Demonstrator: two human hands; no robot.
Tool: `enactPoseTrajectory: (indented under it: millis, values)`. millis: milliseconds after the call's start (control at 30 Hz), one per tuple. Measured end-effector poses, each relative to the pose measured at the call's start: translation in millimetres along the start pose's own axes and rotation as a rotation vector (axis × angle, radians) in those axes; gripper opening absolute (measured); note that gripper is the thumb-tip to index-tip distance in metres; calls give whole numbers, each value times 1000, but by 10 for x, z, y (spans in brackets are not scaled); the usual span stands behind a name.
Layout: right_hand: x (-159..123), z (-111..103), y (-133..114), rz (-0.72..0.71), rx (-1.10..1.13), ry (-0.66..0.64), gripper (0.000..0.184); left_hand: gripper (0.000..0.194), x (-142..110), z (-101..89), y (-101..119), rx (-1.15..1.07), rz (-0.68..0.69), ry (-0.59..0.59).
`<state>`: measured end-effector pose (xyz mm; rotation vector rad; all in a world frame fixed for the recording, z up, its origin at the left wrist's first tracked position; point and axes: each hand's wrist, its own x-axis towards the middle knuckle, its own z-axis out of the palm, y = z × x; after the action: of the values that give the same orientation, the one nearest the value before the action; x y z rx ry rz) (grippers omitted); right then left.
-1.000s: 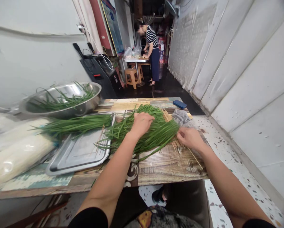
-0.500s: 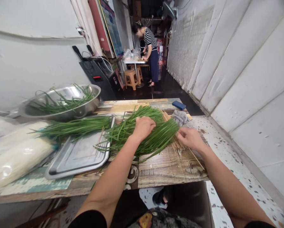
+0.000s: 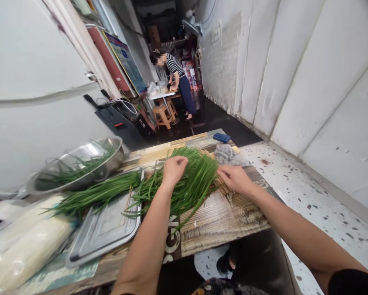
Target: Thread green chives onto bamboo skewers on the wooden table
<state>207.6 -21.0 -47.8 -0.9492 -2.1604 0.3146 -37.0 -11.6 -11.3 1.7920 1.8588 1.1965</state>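
A loose heap of long green garlic chives point(image 3: 196, 180) lies across the wooden table. Over its upper left part is my left hand point(image 3: 174, 170), fingers curled together; what they pinch, if anything, is hidden. At the right ends of the chives, my right hand point(image 3: 235, 178) has thumb and fingers pressed together, and I cannot make out what is between them. Thin bamboo skewers point(image 3: 223, 189) lie beneath and beside the right hand, partly covered by the chives. Another bundle of chives point(image 3: 107, 190) rests over a metal tray point(image 3: 110, 237) on the left.
A steel bowl point(image 3: 114, 153) with more chives stands at the back left, near a filled plastic bag point(image 3: 30, 241). A grey cloth point(image 3: 225, 155) and a blue box-like object point(image 3: 221, 137) lie at the back right. Farther off, a person point(image 3: 179, 78) bends over a small table point(image 3: 162, 94).
The view has tilted and shifted. A thin stick that stuck out below my right hand no longer shows there. My left fingers have curled closer together.
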Motion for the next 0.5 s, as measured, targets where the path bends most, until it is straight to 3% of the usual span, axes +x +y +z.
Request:
enactPoseTrajectory:
  millis: [167,500]
  values:
    - [-3,11,-22,42,-63,-39,26,32,35,189,27,-276,-98,-91]
    - [-16,-10,-95,90,-127,-62,24,33,-62,238,227,-302,-100,-4]
